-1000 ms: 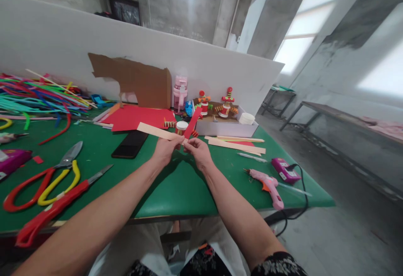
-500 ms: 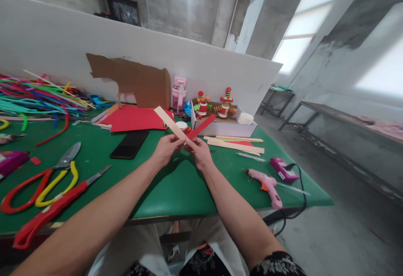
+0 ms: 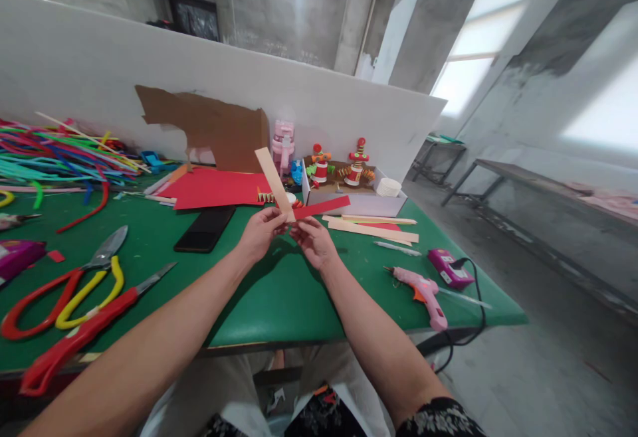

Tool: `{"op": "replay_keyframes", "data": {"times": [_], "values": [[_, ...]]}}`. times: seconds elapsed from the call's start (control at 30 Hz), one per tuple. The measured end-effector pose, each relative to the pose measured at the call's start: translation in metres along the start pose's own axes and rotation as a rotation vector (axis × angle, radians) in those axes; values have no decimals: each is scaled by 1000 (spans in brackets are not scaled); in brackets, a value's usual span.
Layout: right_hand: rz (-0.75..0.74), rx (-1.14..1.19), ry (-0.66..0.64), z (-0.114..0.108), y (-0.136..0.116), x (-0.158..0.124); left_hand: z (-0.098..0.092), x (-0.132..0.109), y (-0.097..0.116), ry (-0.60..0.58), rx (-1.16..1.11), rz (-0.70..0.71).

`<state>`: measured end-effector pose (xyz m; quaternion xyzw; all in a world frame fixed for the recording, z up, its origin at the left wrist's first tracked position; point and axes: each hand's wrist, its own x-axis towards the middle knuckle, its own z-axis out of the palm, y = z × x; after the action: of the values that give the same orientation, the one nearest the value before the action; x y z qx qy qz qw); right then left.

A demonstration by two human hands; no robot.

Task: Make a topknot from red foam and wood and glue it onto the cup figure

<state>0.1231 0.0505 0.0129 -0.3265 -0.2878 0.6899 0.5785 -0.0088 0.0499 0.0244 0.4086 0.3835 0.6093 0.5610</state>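
A cream paper strip point(image 3: 272, 174) and a red paper strip point(image 3: 325, 207) meet at their lower ends in a wide V above the green table. My left hand point(image 3: 260, 232) pinches the cream strip close to the corner, fingers closed. At the same corner, the fingers of my right hand point(image 3: 315, 243) close on the red strip's near end. Fingertips partly hide the joint, so I cannot tell whether the strips are stuck together. Beyond them lies a small piece with a zigzag edge point(image 3: 266, 196), next to a white disc point(image 3: 290, 197).
Scissors point(image 3: 102, 258), a red-handled knife point(image 3: 100, 321) and a black phone point(image 3: 205, 229) lie left. A pink glue gun point(image 3: 419, 291), pen point(image 3: 397, 248) and purple box point(image 3: 450, 268) are right. Behind stand a shallow box point(image 3: 353, 205) with two figures and red sheets point(image 3: 219, 186).
The strips have turned clockwise: the cream one points more steeply upward, the red one lies flatter to the right. They spread wider apart. My hands have barely moved.
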Motion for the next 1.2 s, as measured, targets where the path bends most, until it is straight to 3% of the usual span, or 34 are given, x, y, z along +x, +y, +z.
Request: {"op": "replay_keyframes", "data": {"times": [0.17,0.37,0.77,1.2], "values": [[57,6,-9,-2,0,1,-3,0,1,-81,5,-56],[22,-50,-76,-4,3,1,-2,0,-1,-53,52,-27],[-84,-171,-13,-1,3,0,2,-9,3,-66,33,15],[-194,-301,44,-4,5,2,2,-7,1,-64,29,-30]]}}
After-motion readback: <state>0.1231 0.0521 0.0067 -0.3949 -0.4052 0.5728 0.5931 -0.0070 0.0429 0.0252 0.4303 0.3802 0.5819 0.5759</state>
